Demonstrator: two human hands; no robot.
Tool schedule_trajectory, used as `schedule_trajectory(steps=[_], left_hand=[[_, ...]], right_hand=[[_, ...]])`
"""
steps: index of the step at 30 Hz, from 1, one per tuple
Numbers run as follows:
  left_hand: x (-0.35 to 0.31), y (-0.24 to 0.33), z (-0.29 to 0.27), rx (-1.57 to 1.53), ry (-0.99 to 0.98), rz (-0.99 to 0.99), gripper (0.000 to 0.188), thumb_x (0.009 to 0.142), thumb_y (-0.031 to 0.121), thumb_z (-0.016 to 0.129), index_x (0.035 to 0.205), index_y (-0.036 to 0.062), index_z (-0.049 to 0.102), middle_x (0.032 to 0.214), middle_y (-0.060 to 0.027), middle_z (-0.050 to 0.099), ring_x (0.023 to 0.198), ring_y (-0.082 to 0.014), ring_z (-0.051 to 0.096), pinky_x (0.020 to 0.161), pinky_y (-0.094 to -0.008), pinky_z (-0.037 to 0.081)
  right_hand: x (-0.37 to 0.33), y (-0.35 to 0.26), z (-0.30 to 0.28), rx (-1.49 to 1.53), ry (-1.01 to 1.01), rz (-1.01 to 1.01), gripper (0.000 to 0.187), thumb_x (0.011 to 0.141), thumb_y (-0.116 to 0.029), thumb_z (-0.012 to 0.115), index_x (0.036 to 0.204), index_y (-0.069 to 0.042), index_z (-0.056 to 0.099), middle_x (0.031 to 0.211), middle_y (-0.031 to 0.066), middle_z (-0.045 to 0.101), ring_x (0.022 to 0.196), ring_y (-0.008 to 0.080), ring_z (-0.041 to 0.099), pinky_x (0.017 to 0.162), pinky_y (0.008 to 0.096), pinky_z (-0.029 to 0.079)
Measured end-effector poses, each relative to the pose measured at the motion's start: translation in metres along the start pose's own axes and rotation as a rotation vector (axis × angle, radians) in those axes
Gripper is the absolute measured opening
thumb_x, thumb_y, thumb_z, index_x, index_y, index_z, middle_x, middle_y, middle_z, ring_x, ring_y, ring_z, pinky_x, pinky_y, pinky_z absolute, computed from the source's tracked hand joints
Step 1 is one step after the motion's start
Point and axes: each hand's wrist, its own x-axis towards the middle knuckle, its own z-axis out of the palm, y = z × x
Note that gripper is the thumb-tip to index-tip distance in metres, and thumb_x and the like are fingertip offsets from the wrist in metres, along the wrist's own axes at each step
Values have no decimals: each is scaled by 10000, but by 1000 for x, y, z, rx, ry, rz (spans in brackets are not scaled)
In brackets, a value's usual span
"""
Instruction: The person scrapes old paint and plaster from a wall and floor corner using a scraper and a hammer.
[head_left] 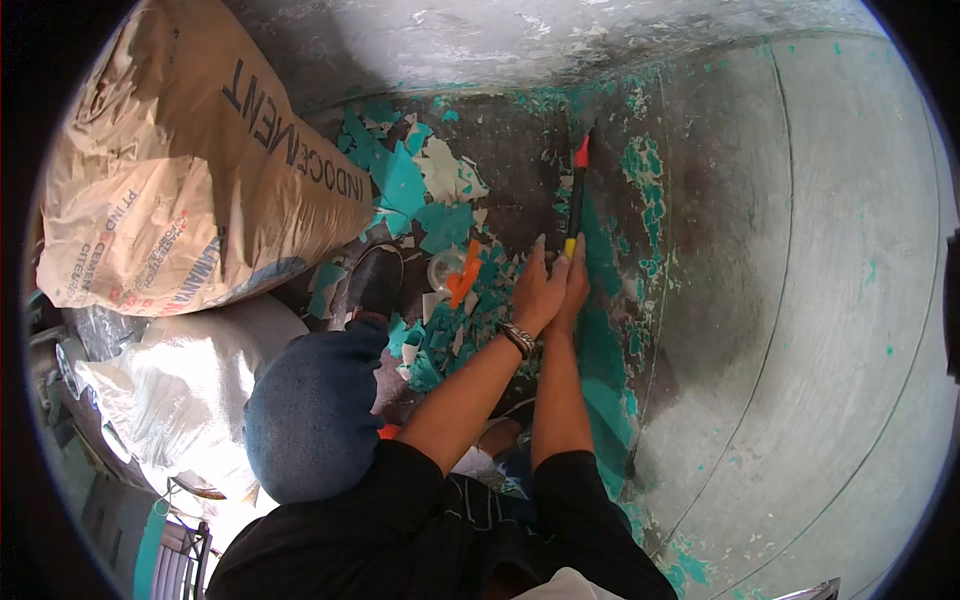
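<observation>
A long, thin tool (577, 195) with a black shaft, a red collar and a yellow band points away from me. Its narrow dark tip reaches the floor close to the foot of the far wall. My left hand (538, 298), with a bracelet at the wrist, is closed on the handle's near end. Beside it, my right hand (574, 290) grips the same end. The kind of blade is too small to make out. Turquoise paint flakes (455, 325) lie in a heap left of my hands. A turquoise strip (605, 370) runs along the right wall's foot.
A large brown paper cement sack (225, 170) rests at left on a white sack (200, 375). Among the flakes are an orange plastic piece (464, 275) and a clear round container (442, 268). A grey wall (800, 280) curves up on the right. My shoe (377, 280) stands by the sack.
</observation>
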Motion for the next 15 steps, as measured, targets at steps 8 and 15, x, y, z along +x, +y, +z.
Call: schedule_trajectory(steps=[8,15], left_hand=[[-1,-21,-18,-45,66,53,619,929,313,488,1416,-25,310,1159,-151,580,998,-273,599,838,-371,479],[1,-35,-28,-12,101,144,595,931,310,482,1403,-25,340,1160,-151,586,998,-276,599,844,-369,476]], right_hand=[[-34,5,18,-38,124,-47,475,976,-215,438,1409,-31,365,1235,220,560,1068,344,585,853,407,475],[46,13,31,10,101,-120,439,979,-195,414,1389,-37,401,1295,230,518,1142,361,544,899,421,458]])
